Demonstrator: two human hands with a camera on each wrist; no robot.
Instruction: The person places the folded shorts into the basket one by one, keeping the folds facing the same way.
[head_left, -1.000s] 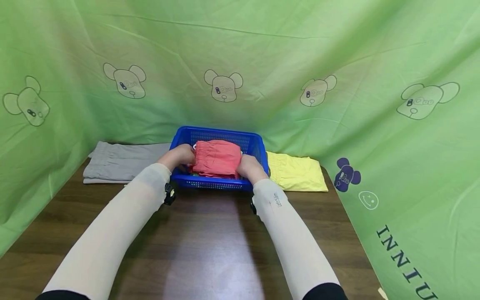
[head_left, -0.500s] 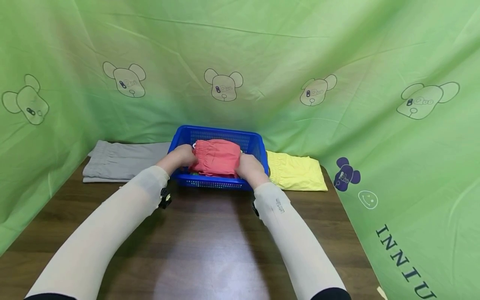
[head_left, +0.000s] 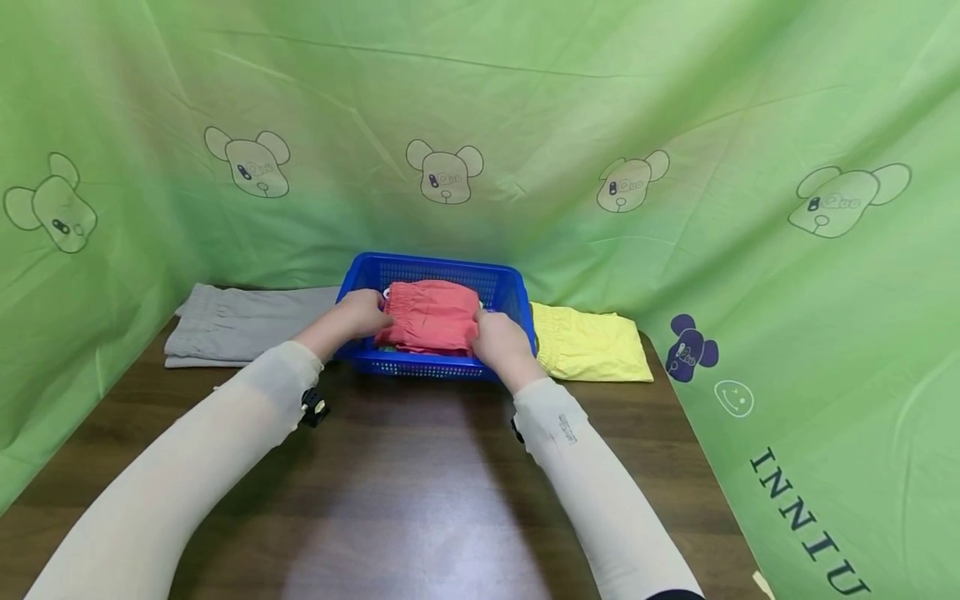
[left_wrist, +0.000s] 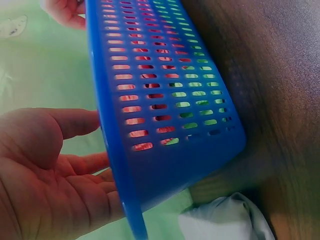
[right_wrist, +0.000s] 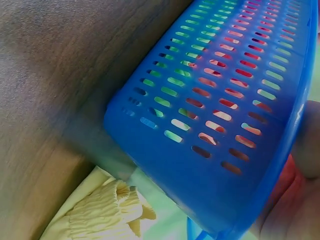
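- Well, the folded coral elastic-waisted garment (head_left: 435,312) lies in the blue perforated basket (head_left: 442,262), apparently kept flat to preserve its fold.
- The left hand (head_left: 361,313), thumb spread from loose fingers, is at the garment's left edge.
- The right hand (head_left: 504,342) flanks its right; whether those fingers pinch, I cannot tell.

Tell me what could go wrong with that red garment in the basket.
The left hand and right hand are at opposite sides of the folded red garment; an uneven pull might loosen its folds.

Both hands reach over the rim of the blue basket, so a wrist could catch and drag it.

If it slides sideways, it may rumple the gray garment or yellow garment close beside it.
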